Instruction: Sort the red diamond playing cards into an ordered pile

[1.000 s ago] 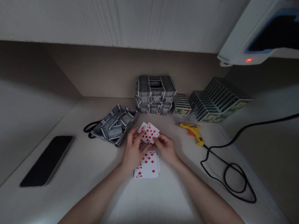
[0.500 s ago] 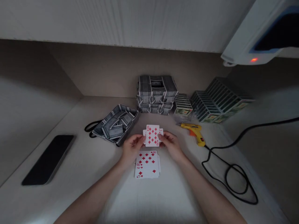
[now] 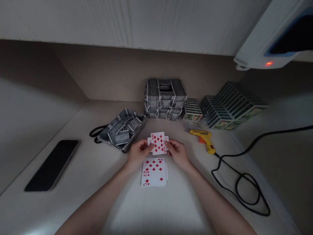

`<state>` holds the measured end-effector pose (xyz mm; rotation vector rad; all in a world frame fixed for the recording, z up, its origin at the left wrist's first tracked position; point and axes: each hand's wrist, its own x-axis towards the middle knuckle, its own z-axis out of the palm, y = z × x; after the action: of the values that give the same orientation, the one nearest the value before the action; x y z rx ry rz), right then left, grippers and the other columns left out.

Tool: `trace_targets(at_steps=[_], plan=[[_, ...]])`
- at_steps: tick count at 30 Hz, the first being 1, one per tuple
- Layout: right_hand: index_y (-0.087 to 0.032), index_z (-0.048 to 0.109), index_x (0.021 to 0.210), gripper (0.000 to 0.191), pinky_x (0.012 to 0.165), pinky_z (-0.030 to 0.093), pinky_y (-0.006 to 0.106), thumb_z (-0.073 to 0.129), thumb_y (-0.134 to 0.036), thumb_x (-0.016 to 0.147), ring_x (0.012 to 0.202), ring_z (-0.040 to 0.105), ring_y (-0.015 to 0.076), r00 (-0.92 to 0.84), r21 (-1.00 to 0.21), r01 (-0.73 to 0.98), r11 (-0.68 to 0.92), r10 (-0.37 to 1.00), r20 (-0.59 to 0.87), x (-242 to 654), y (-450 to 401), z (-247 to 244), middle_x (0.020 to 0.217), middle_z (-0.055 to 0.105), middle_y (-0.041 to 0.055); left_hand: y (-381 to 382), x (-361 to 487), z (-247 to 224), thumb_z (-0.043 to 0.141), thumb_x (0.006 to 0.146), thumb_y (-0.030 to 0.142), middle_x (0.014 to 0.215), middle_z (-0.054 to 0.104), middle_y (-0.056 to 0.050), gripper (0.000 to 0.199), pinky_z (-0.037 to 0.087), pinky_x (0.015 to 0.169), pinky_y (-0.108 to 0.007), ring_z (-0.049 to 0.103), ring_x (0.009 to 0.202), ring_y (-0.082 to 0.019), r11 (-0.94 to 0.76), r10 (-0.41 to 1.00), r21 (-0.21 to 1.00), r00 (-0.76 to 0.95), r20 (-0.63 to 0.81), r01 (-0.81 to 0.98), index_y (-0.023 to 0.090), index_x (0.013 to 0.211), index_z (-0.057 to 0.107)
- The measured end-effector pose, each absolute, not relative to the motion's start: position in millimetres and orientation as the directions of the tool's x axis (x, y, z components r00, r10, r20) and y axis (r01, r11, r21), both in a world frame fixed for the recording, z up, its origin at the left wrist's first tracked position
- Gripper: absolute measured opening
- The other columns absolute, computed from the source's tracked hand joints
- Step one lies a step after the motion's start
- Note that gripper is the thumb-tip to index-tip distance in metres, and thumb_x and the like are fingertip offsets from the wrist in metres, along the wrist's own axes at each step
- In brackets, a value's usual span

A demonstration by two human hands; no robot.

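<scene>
Between my two hands is a small set of playing cards (image 3: 158,143), with an upright ten of diamonds in front of a card lying crosswise. My left hand (image 3: 140,152) pinches the left side, its thumb on the face. On the right side, my right hand (image 3: 178,152) grips with its thumb over the edge. Just below, nearer to me, a pile of face-up playing cards (image 3: 154,178) lies on the table, an eight and a five of diamonds showing. The fingers behind the held cards are mostly hidden.
Behind my left hand sits a box made of cards (image 3: 117,130) with loose cards inside. A stack of card-built boxes (image 3: 165,98) stands at the back, beside packs of cards (image 3: 220,111). A yellow glue gun (image 3: 202,138) with a looping black cable lies right; a phone (image 3: 52,165) lies left.
The held ten of diamonds has tilted slightly and shifted a little to the left, with both hands still on the cards. The view has moved slightly; the pile below looks the same.
</scene>
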<state>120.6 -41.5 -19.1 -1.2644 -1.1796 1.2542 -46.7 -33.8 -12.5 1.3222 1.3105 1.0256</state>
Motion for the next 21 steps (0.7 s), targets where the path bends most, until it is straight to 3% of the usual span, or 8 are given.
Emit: trace_targets(at_steps=[10, 21], plan=[[-0.016, 0.058, 0.067, 0.03, 0.039, 0.025, 0.02, 0.056, -0.045, 0.072, 0.041, 0.036, 0.0069, 0.002, -0.998, 0.055, -0.042, 0.999, -0.041, 118.8, -42.6, -20.6, 0.046, 0.044, -0.0055, -35.0, -47.2, -9.2, 0.063, 0.065, 0.043, 0.057, 0.054, 0.002, 0.031, 0.034, 0.042, -0.018, 0.044, 0.046, -0.007, 0.135, 0.989, 0.99, 0.061, -0.137, 0.042, 0.013, 0.07, 0.059], [-0.016, 0.056, 0.067, 0.03, 0.039, 0.026, 0.02, 0.057, -0.045, 0.07, 0.041, 0.036, 0.0068, -0.014, -0.996, 0.064, -0.055, 0.998, -0.056, 117.7, -43.1, -16.1, 0.047, 0.043, -0.0057, -34.8, -48.0, -10.8, 0.064, 0.066, 0.04, 0.049, 0.049, 0.004, 0.028, 0.029, 0.041, -0.019, 0.038, 0.043, -0.006, 0.12, 0.992, 0.991, 0.031, -0.122, 0.06, 0.012, 0.067, 0.061]])
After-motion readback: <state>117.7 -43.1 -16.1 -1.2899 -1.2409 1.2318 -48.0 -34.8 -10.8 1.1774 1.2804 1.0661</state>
